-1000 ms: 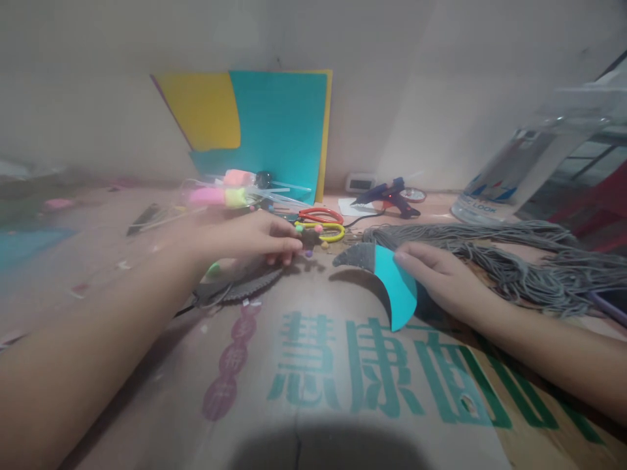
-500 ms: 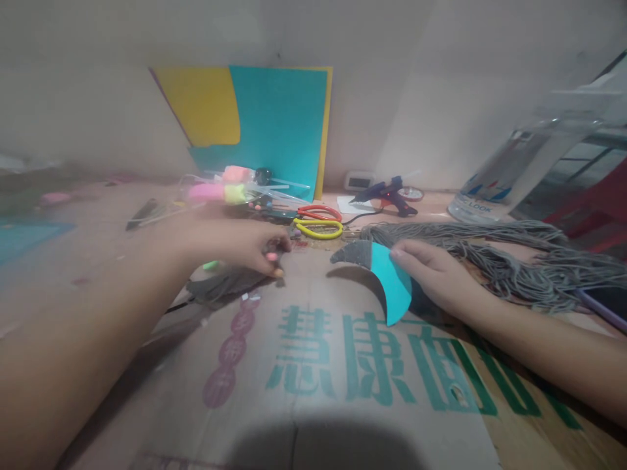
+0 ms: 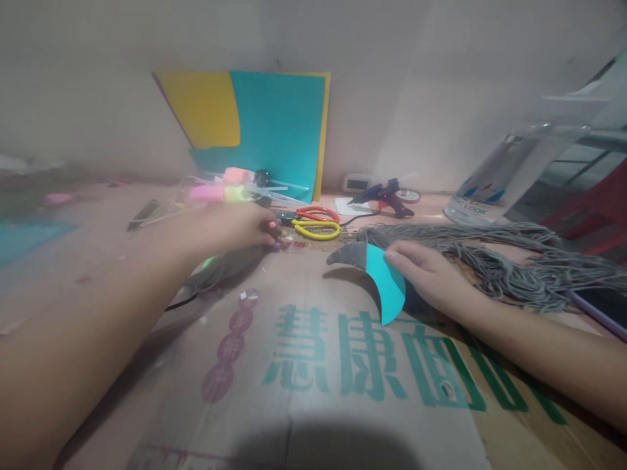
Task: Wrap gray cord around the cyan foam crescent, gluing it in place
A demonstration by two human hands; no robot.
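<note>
My right hand [image 3: 431, 277] holds a curved teal paper piece [image 3: 386, 284] with a grey glittery tip [image 3: 350, 256] on the printed cardboard sheet [image 3: 313, 365]. My left hand [image 3: 235, 228] reaches forward over a dark serrated strip [image 3: 220, 271], its fingertips pinched on small coloured beads [image 3: 275, 243] near the scissors; the hand is blurred. Red and yellow scissors [image 3: 316, 222] lie just beyond its fingers.
Teal and yellow paper sheets [image 3: 264, 130] lean against the wall. A blue glue gun [image 3: 385, 194] lies at the back. A bundle of grey cords [image 3: 490, 254] spreads to the right, beside a clear plastic bottle [image 3: 504, 176]. Pink and yellow foam rolls [image 3: 215, 192] sit at back left.
My left hand drew back toward me with something small, then reached forward again toward the scissors. My right hand with the teal piece has barely shifted.
</note>
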